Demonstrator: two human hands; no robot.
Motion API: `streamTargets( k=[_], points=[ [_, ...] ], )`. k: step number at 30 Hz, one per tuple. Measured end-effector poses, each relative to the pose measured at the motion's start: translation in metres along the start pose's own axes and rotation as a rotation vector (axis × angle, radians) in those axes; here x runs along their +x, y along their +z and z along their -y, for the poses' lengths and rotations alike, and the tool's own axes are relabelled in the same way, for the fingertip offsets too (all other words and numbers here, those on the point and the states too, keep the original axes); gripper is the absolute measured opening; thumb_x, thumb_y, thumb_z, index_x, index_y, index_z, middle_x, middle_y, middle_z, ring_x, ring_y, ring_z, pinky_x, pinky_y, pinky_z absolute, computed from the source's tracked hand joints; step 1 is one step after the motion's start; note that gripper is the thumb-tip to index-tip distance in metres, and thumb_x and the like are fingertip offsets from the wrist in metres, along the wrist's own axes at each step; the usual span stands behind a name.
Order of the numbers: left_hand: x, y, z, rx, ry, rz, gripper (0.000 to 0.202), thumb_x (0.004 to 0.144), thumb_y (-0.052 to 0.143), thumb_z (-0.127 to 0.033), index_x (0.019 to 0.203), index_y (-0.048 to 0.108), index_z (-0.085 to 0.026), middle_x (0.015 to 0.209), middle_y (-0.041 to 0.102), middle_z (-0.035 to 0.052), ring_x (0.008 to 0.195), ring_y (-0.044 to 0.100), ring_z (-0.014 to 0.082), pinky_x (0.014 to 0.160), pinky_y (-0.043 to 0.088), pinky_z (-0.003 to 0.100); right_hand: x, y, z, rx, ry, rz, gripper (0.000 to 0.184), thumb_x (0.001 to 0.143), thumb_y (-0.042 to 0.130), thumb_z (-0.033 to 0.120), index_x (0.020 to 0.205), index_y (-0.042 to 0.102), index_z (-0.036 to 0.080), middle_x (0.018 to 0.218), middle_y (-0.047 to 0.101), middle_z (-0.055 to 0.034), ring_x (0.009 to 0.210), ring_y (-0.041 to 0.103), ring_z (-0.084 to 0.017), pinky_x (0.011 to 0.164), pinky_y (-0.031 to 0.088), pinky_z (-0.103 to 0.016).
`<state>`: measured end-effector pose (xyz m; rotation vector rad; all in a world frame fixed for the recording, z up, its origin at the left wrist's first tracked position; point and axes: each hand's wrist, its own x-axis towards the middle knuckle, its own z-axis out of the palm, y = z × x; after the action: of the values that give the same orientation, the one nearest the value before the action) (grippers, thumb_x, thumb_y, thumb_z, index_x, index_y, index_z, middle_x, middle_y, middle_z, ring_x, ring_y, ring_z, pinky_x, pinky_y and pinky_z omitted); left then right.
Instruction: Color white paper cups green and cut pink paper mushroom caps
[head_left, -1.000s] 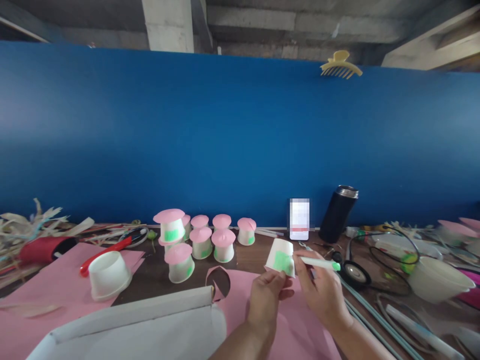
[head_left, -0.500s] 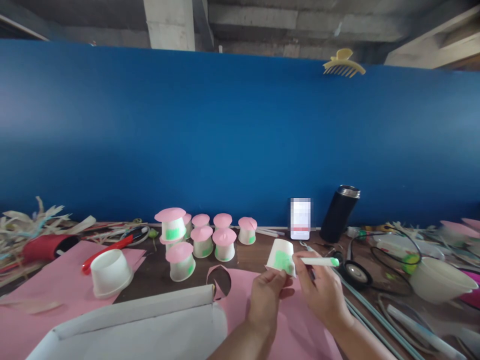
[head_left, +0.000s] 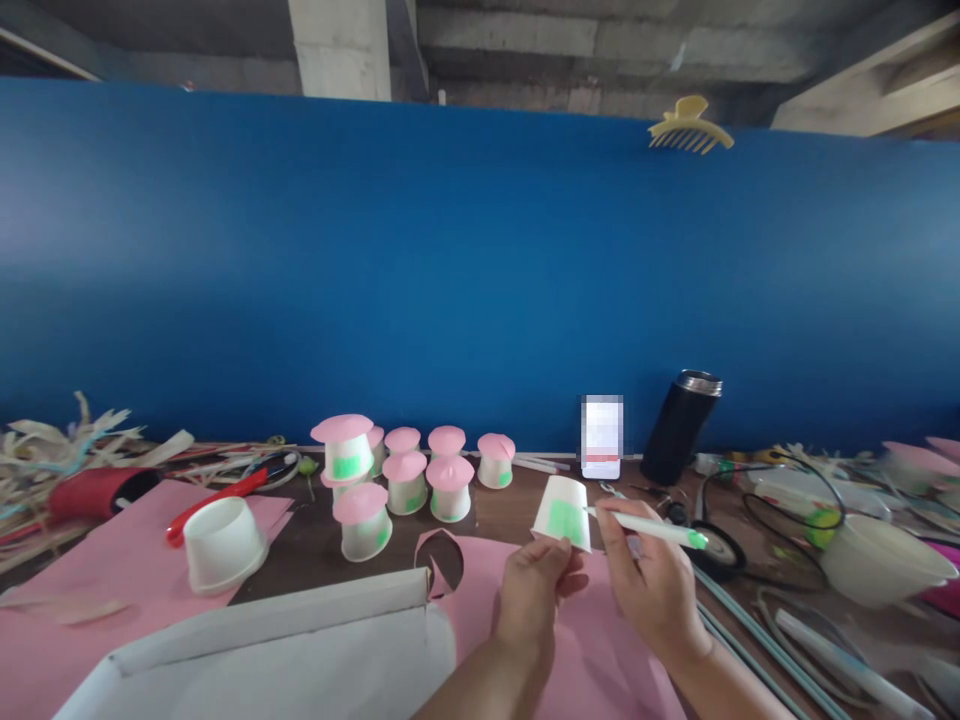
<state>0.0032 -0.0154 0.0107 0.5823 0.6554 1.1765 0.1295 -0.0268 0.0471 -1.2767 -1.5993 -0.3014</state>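
Blue panel backs the brown counter; the left hand pinches a tapered white paper cup beyond its fingers, the right hand has fingers closed on a slim white green-ended marker, tip beside the cup; even strokes should keep its green patch neat

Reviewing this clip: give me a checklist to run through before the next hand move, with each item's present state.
1. Cup held by the left hand: ok.
2. Marker gripped in the right hand: ok.
3. Marker's narrow end pointing toward the cup: ok.
4. That end touching the cup: cannot tell; too small.
5. Green patch visible on the cup: ok.
6. Pink top on this cup: not ok, none visible.
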Motion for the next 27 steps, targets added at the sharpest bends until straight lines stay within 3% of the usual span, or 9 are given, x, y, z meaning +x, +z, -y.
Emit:
streamTargets(
  k=[17, 27],
  points=[
    [-0.0027, 0.0017, -0.0029, 0.029, 0.017, 0.033, 0.033, 0.063, 0.082, -0.041, 0.068, 0.072, -0.01, 0.068, 0.064, 0.0066, 0.07, 0.059, 0.0155, 0.067, 0.049, 0.028, -0.0029, 0.0016, -0.0008, -0.033, 0.019, 0.078, 0.018, 0.093, 0.048, 0.035, 0.089, 0.06, 0.022, 0.081, 0.068, -0.0043, 0.073, 0.065, -0.019, 0.065, 0.049, -0.029],
    [-0.0033, 0.0019, -0.0041, 0.09, 0.031, 0.052, 0.034, 0.065, 0.08, -0.043, 0.071, 0.073, -0.01, 0.07, 0.066, 0.0076, 0.072, 0.061, 0.0175, 0.07, 0.049, 0.031, -0.0014, 0.0035, -0.0025, -0.006, -0.003, 0.068, 0.019, 0.094, 0.048, 0.034, 0.092, 0.061, 0.021, 0.088, 0.069, -0.0067, 0.081, 0.067, -0.02, 0.073, 0.052, -0.03]
  ],
)
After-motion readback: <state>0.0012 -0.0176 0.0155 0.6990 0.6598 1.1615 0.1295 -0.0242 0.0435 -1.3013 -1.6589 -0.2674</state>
